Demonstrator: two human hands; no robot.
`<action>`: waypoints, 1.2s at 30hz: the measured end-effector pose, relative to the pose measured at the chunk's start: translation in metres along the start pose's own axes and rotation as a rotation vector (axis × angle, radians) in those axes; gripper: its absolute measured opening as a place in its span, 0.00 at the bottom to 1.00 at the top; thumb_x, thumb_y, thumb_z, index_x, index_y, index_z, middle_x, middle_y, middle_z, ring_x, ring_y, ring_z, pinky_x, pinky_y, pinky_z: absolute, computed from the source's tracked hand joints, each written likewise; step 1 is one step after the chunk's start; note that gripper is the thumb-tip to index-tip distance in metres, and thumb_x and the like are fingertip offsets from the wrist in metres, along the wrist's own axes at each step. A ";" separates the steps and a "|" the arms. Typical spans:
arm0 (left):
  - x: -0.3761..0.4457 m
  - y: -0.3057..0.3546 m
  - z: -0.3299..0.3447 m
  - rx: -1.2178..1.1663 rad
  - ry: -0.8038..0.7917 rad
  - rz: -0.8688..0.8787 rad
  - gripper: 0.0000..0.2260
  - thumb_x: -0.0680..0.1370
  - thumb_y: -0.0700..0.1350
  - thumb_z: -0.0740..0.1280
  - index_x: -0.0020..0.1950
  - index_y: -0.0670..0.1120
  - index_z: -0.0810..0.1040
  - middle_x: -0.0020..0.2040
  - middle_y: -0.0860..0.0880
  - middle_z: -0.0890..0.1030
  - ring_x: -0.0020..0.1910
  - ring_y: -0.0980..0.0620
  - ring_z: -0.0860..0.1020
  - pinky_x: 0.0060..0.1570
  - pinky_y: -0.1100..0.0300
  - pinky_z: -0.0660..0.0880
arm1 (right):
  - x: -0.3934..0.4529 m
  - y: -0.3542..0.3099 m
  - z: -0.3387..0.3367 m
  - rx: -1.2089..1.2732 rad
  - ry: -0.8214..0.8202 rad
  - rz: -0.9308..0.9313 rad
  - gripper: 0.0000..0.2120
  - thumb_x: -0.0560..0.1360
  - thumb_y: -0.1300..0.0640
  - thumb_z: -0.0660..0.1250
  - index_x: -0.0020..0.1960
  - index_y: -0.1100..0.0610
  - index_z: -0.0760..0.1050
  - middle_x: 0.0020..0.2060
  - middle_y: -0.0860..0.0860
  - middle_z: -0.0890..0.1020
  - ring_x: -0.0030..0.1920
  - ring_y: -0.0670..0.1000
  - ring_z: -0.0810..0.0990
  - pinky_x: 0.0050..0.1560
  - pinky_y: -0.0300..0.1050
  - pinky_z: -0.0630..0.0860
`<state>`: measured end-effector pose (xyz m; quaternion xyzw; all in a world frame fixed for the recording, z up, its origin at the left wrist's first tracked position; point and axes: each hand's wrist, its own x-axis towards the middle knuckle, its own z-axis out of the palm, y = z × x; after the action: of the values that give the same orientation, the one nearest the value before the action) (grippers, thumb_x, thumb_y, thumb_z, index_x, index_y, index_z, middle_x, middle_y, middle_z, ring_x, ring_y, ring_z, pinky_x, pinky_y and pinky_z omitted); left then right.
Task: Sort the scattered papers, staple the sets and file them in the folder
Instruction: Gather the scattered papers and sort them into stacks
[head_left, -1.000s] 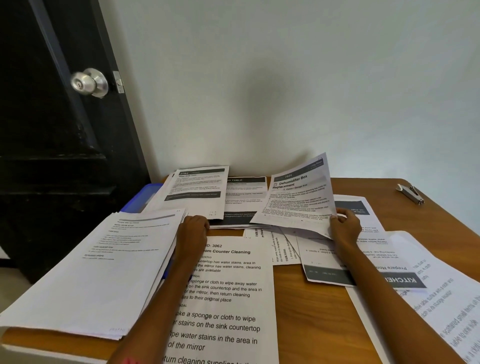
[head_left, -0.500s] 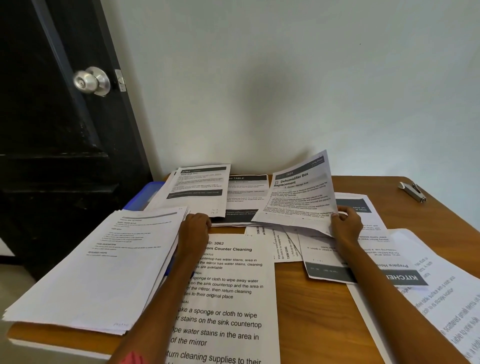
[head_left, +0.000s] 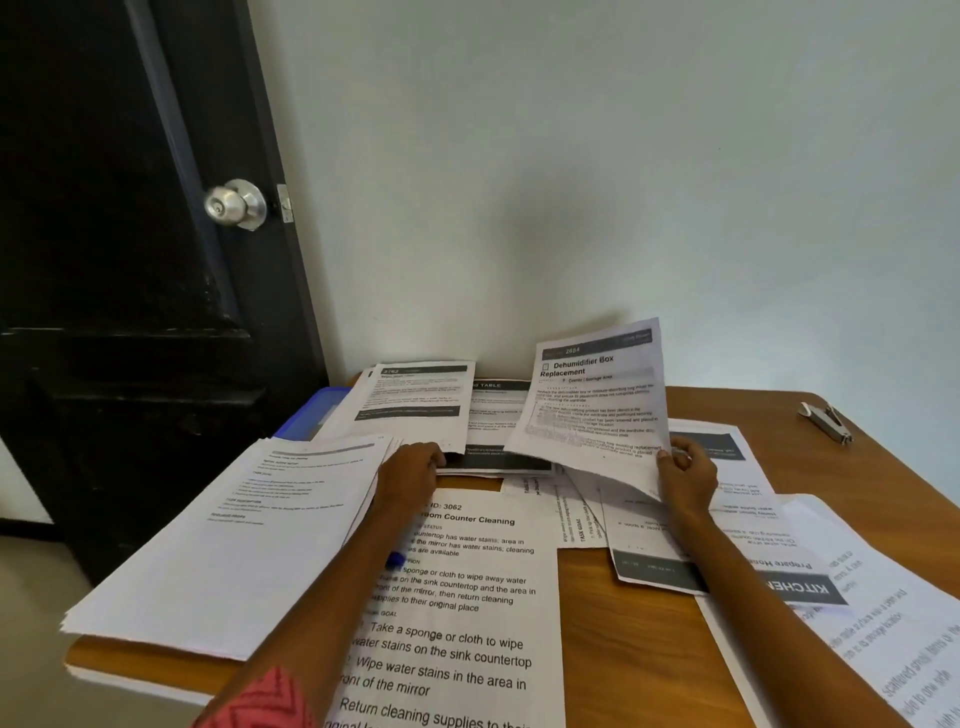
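Lifting off the far middle of the table (head_left: 649, 649), the "Dehumidifier Box Replacement" sheet (head_left: 597, 400) stands tilted up toward the wall, its long axis running away from the person and its near right corner pinched in the right hand (head_left: 685, 475), fingers curled around the edge. That hand is plainly the nearer one and already has the page; the sheet lies straight ahead of it, slightly left. The left hand (head_left: 410, 467) rests with its fingers bent over the near edge of the flat sheets at the back (head_left: 415, 400), seemingly holding them down, though whether it actually grips an edge I cannot tell from here.

Under the raised page sit several loose sheets (head_left: 582, 514) fanned at odd angles, so I'd judge the next move is pulling the page clear without dragging those along. A thick stack of papers (head_left: 234, 535) overhangs the table's left edge, and a large printed page headed "Counter Cleaning" (head_left: 467, 597) lies between the two forearms. More pages, one marked "KITCHEN" (head_left: 810, 587), spread to the right beneath the right forearm. A blue folder (head_left: 311, 413) peeks out at the far left under the paperwork, mostly buried. The stapler (head_left: 826, 422) lies well apart at the far right corner. A dark door with a silver knob (head_left: 236, 204) stands to the left.
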<state>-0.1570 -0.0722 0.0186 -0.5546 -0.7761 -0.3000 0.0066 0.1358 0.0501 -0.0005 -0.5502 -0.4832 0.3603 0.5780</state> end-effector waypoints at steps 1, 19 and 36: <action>0.000 0.001 -0.002 -0.024 -0.004 -0.001 0.10 0.79 0.39 0.60 0.52 0.44 0.80 0.52 0.46 0.81 0.51 0.50 0.77 0.49 0.63 0.69 | -0.002 0.000 0.001 -0.006 -0.016 0.001 0.11 0.77 0.63 0.63 0.60 0.63 0.72 0.57 0.60 0.78 0.56 0.59 0.78 0.49 0.46 0.76; -0.057 -0.056 -0.103 -0.280 0.407 -0.336 0.13 0.77 0.33 0.59 0.56 0.39 0.78 0.57 0.42 0.79 0.57 0.42 0.76 0.55 0.52 0.72 | -0.167 -0.067 0.098 -0.021 -0.484 -0.164 0.15 0.78 0.68 0.57 0.62 0.58 0.69 0.57 0.56 0.77 0.50 0.52 0.79 0.36 0.33 0.77; -0.100 -0.073 -0.085 0.136 -0.209 -0.323 0.19 0.78 0.53 0.61 0.65 0.45 0.68 0.66 0.45 0.70 0.66 0.44 0.67 0.66 0.46 0.62 | -0.166 -0.060 0.050 -0.633 -0.481 -0.526 0.14 0.78 0.60 0.61 0.63 0.57 0.70 0.55 0.53 0.79 0.51 0.49 0.77 0.46 0.37 0.70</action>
<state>-0.2090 -0.2125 0.0205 -0.4493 -0.8700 -0.1846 -0.0847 0.0353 -0.1012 0.0279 -0.4593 -0.8121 0.1541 0.3253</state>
